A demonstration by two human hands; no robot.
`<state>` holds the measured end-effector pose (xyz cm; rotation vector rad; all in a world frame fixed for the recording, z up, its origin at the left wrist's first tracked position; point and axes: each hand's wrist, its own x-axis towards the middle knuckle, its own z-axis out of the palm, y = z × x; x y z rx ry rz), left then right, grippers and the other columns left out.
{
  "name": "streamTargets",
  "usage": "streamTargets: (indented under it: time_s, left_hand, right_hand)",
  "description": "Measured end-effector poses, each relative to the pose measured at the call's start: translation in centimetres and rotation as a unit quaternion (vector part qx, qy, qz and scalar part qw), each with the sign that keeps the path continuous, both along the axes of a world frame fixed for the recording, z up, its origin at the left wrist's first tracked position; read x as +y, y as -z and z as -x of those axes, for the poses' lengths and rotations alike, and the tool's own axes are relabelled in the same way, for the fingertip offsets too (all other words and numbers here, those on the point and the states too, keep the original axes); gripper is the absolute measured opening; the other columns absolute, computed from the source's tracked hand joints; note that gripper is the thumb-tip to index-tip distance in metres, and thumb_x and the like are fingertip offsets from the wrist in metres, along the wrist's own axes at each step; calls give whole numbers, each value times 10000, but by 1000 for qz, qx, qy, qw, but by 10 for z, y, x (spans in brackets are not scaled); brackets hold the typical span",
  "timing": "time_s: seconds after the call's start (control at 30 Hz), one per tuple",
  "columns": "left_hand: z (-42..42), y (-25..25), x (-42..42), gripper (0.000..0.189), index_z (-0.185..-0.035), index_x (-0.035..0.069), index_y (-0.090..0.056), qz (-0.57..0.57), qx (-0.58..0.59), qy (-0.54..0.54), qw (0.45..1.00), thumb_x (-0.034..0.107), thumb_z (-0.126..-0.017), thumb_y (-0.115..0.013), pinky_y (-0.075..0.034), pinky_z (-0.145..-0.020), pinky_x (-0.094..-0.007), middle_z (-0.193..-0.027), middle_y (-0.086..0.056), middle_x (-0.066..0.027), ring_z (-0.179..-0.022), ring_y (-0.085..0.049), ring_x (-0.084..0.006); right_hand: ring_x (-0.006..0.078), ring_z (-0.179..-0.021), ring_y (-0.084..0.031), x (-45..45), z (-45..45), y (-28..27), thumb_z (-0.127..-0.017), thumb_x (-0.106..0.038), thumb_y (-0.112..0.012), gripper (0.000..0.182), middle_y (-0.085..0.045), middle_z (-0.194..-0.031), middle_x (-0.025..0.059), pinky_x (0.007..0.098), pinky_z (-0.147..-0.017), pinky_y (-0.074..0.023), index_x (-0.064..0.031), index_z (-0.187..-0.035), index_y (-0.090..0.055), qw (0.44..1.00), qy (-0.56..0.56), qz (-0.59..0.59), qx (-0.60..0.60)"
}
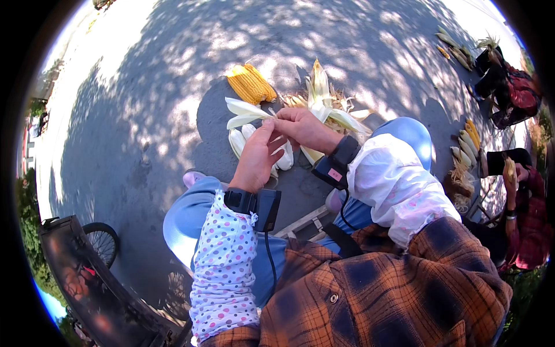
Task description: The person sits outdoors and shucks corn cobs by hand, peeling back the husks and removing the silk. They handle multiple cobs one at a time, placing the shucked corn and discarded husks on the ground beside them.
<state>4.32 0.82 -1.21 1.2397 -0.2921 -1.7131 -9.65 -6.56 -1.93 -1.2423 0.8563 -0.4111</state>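
Observation:
Pale corn husk leaves (246, 112) spread leftward from between my two hands, which meet at their fingertips. My left hand (255, 158) pinches them with thumb and fingers from below. From the right, my right hand (310, 130) grips the same husks at their gathered end. Beyond the hands, several husked yellow corn cobs (250, 84) lie side by side on the pavement. Ears in white husk (285, 159) lie partly hidden beneath my hands. Right of the cobs is a heap of loose husks (342, 102), with an ear with opened husk leaves (320, 84) on it.
A low seat frame (303, 223) shows between my legs. At the lower left stand a dark curved metal body (95, 282) and a spoked wheel (103, 245). On the right, a co-worker in red plaid (531, 225) holds an ear beside more corn (468, 143); another person (516, 91) is farther off.

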Motion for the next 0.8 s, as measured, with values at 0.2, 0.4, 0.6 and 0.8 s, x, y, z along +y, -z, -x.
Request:
streamTargets:
  time_s: [0.2, 0.4, 0.6, 0.8]
  left_hand:
    - [8, 37, -1, 226, -1027, 91, -566, 7, -154, -9, 988, 285, -965, -468, -427, -750, -289, -974, -598, -16, -836, -546, -105]
    - [14, 101, 4, 195, -962, 94, -550, -83, -172, -118, 974, 273, -932, -479, -456, -619, -302, -862, -573, -18, -757, -555, -130]
    - [17, 160, 7, 187, -862, 45, -545, -78, -304, -58, 948, 226, -891, -510, -444, -523, -305, -736, -558, -32, -634, -536, -137]
    - [28, 162, 3, 247, -792, -5, -580, -43, -368, -34, 928, 224, -869, -530, -393, -568, -294, -693, -574, -44, -607, -489, -123]
  right_hand:
    - [217, -638, -618, 8, -2, 49, -855, -330, -551, 327, -672, -832, 106, 325, -578, -498, -35, -932, -671, 982, -77, 151, 85]
    - [290, -884, -635, -45, 42, 143, -763, -167, -587, 199, -669, -941, 131, 395, -748, -503, -50, -896, -679, 819, -93, 389, 412]
    - [349, -881, -622, -59, 65, 215, -696, -92, -587, 210, -649, -943, 133, 428, -770, -500, -71, -892, -657, 733, -262, 465, 422]
    - [371, -878, -615, -42, 57, 233, -651, -178, -623, 288, -639, -886, 147, 450, -772, -486, -63, -914, -647, 804, -190, 344, 447]
